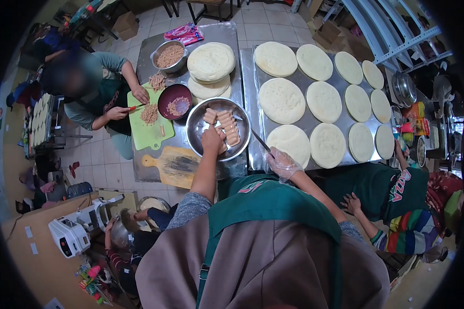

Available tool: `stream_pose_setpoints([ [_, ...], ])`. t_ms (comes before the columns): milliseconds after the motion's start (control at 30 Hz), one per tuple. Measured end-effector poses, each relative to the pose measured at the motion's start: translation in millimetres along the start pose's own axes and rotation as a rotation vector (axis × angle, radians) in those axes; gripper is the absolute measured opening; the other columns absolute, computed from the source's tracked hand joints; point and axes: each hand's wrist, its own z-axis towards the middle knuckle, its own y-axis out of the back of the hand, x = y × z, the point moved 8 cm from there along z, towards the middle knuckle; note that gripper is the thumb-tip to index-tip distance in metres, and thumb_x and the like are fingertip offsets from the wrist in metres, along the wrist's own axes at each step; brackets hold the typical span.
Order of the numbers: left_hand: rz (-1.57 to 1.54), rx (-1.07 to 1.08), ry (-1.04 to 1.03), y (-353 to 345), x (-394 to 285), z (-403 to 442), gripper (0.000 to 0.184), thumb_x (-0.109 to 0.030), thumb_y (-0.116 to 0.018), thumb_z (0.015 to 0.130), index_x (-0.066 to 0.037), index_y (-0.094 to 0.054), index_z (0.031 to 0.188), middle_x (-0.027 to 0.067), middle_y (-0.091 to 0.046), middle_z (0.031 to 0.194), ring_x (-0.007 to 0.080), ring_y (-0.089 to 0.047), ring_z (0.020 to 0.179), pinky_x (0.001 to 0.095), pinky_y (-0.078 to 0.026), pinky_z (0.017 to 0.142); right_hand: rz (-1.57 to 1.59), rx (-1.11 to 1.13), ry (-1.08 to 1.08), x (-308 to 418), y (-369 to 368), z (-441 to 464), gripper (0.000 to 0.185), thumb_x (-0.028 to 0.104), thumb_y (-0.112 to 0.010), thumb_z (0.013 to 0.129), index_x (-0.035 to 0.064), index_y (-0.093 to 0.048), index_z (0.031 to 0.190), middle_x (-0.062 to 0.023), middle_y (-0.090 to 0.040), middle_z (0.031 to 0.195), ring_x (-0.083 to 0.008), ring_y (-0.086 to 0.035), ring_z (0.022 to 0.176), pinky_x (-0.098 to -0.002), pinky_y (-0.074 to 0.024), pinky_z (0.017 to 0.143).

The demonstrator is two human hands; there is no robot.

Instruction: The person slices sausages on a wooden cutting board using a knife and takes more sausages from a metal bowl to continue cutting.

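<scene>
A steel mixing bowl holds several pale pink sausages. My left hand is bare and reaches over the bowl's near rim, its fingers closed on a sausage among the others. In a clear plastic glove, my right hand grips a dark-handled knife whose blade points over the bowl's right rim. Left of the bowl stands a dark red bowl with chopped meat in it. A worn wooden cutting board lies at the table's near edge.
Round flat dough bases lie in rows on the right metal table, with a stack behind the bowl. Across the table, a person cuts meat on a green board. Another person in a green apron is close on my right.
</scene>
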Motion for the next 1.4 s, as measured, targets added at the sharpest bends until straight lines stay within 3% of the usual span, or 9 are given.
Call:
stream_pose_setpoints([
  [233, 0.088, 0.007, -0.047, -5.1, 5.9, 7.7, 0.047, -0.045, -0.065, 0.083, -0.005, -0.059, 0.108, 0.0214, -0.067, 0.096, 0.0405, -0.066, 0.091, 0.0481, -0.054, 0.08, -0.01, -0.019, 0.034, 2.2, -0.7, -3.0, 0.033, 0.032, -0.041, 0.099, 0.001, -0.048, 0.105, -0.0305, -0.062, 0.095, -0.0472, -0.06, 0.093, -0.0538, -0.0457, 0.082],
  [533, 0.124, 0.101, -0.063, -5.6, 16.7, 11.9, 0.051, -0.047, -0.057, 0.09, 0.001, -0.059, 0.106, 0.0233, -0.068, 0.099, 0.0384, -0.067, 0.091, 0.0467, -0.053, 0.083, -0.009, -0.005, 0.032, 9.7, 0.7, -3.1, 0.033, 0.032, -0.041, 0.099, 0.0004, -0.049, 0.104, -0.0304, -0.062, 0.095, -0.0469, -0.06, 0.093, -0.0529, -0.0457, 0.084],
  [633, 0.004, 0.031, -0.044, 0.2, 26.8, 5.7, 0.052, -0.044, -0.052, 0.093, 0.004, -0.05, 0.112, 0.0271, -0.067, 0.1, 0.0422, -0.066, 0.091, 0.0489, -0.051, 0.085, -0.02, 0.001, 0.031, 11.1, -2.2, -5.1, 0.034, 0.032, -0.041, 0.099, -0.0001, -0.049, 0.104, -0.0306, -0.062, 0.095, -0.047, -0.06, 0.094, -0.0529, -0.0459, 0.084],
  [833, -0.301, 0.125, -0.197, -14.5, 30.5, -0.6, 0.046, -0.037, -0.046, 0.096, 0.003, -0.033, 0.117, 0.0355, -0.062, 0.097, 0.05, -0.061, 0.093, 0.0537, -0.046, 0.082, -0.03, 0.014, 0.04, 7.3, -11.5, -1.2, 0.034, 0.032, -0.042, 0.099, -0.0006, -0.049, 0.105, -0.0309, -0.062, 0.095, -0.0474, -0.06, 0.094, -0.0535, -0.0459, 0.084],
  [1100, -0.216, 0.02, -0.116, 3.4, 24.1, -4.5, 0.039, -0.038, -0.047, 0.096, -0.003, -0.048, 0.112, 0.03, -0.065, 0.097, 0.0476, -0.062, 0.093, 0.0549, -0.047, 0.08, -0.018, 0.017, 0.034, 13.9, -12.2, -2.7, 0.035, 0.033, -0.042, 0.098, -0.0009, -0.05, 0.105, -0.0309, -0.062, 0.096, -0.0475, -0.06, 0.094, -0.0537, -0.0456, 0.084],
  [1333, -0.086, -0.03, 0.027, 16.6, 23.0, -11.7, 0.052, -0.051, -0.042, 0.096, -0.004, -0.059, 0.107, 0.0258, -0.068, 0.089, 0.043, -0.066, 0.089, 0.0519, -0.05, 0.078, -0.014, 0.0, 0.033, 10.0, -9.7, -3.8, 0.034, 0.032, -0.042, 0.098, 0.0, -0.05, 0.104, -0.0305, -0.062, 0.097, -0.0475, -0.06, 0.095, -0.0535, -0.0455, 0.084],
  [1400, 0.01, 0.019, 0.039, 14.9, 21.8, -10.4, 0.057, -0.054, -0.045, 0.093, -0.002, -0.057, 0.111, 0.0248, -0.067, 0.096, 0.0404, -0.066, 0.091, 0.0506, -0.05, 0.078, -0.024, -0.006, 0.037, 8.6, -9.7, -2.9, 0.034, 0.033, -0.042, 0.098, 0.0001, -0.049, 0.104, -0.0305, -0.062, 0.097, -0.0474, -0.06, 0.095, -0.0534, -0.0454, 0.085],
])
